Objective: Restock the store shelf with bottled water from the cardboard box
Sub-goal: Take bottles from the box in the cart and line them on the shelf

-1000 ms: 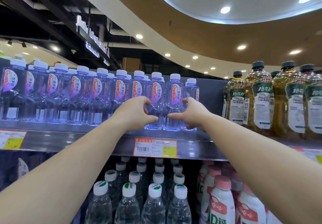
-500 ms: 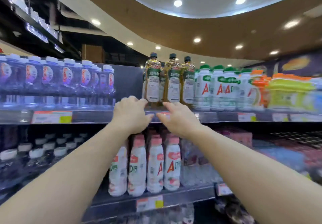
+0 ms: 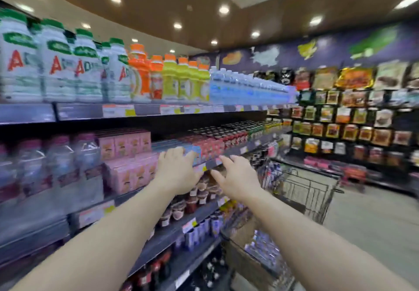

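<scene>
Hands empty, fingers spread, left hand (image 3: 178, 171) and right hand (image 3: 238, 181) swung from water shelf toward cart (image 3: 310, 191).

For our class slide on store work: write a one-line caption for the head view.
Both empty hands, left and right, reach out between blurred drink shelves and a wire cart.

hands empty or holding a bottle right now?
Empty. The left hand and right hand both show spread fingers with nothing between them, held out before the shelf.
</scene>
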The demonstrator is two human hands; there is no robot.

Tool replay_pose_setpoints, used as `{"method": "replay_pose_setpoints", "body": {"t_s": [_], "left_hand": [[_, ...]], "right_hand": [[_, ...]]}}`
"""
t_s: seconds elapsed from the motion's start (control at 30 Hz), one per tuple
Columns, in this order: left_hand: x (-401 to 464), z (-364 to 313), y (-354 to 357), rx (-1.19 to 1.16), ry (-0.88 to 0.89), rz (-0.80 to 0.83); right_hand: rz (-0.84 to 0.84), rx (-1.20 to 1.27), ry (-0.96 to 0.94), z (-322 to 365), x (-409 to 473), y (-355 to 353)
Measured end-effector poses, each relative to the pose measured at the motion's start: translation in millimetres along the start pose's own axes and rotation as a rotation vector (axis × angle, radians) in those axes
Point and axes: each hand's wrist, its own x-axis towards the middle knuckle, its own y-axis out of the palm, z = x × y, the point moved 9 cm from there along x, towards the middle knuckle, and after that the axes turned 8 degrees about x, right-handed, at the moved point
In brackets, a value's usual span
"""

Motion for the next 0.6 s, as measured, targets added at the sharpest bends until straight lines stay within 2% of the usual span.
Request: {"method": "replay_pose_setpoints", "body": {"t_s": [0.23,0.47,0.6], "left_hand": [[90.8,-123.7,120.2,-0.11,0.147,0.104],[204.3,-206.7,237.1,-0.144,0.234,0.155],[241.2,-241.4,295.7,-0.17,0.28,0.213]], "right_hand": [[0.051,-0.049,0.202,-168.2,35.1,38.1],[0.098,-0.092,0.379,-309.2,101.4,92.5],[0.163,-0.086,0.452,-374.2,125.0,132.2]]}}
